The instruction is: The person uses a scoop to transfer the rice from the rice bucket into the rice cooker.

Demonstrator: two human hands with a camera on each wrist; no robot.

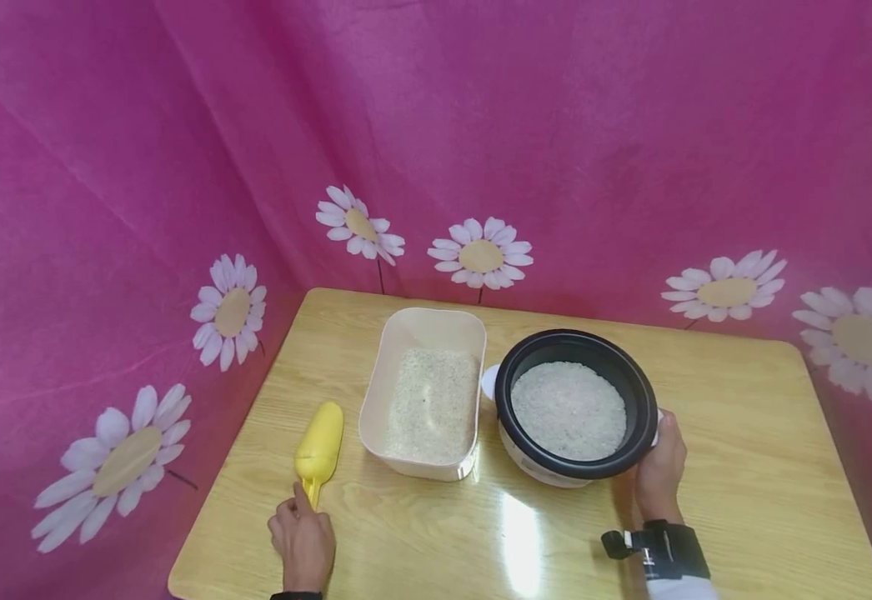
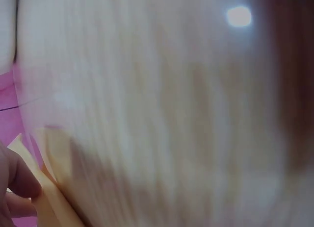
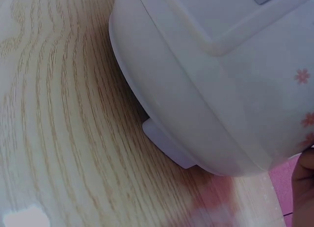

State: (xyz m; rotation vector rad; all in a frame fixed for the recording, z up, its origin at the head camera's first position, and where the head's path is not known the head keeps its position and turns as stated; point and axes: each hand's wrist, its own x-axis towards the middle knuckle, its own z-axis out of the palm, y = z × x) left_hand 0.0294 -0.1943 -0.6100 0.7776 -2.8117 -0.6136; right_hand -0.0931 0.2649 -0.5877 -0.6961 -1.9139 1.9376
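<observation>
A yellow scoop (image 1: pixel 321 442) lies on the table with its rounded back up. My left hand (image 1: pixel 303 537) is at its handle, pinching it with the index finger along the top. In the left wrist view, the fingers (image 2: pixel 22 180) meet the yellow handle (image 2: pixel 55 202). To the right stands a white rice cooker (image 3: pixel 196 89) with a black inner pot (image 1: pixel 507 400), which holds pale grains like rice (image 1: pixel 569 410). My right hand (image 1: pixel 661 467) grips the cooker's right side handle; its palm side is hidden.
Between the scoop and the cooker stands a cream plastic bin (image 1: pixel 398 333), partly filled with similar grains (image 1: pixel 432 408). All of it is on a wooden table (image 1: pixel 744 467). A pink cloth (image 1: pixel 556 125) with daisies hangs behind and at the sides.
</observation>
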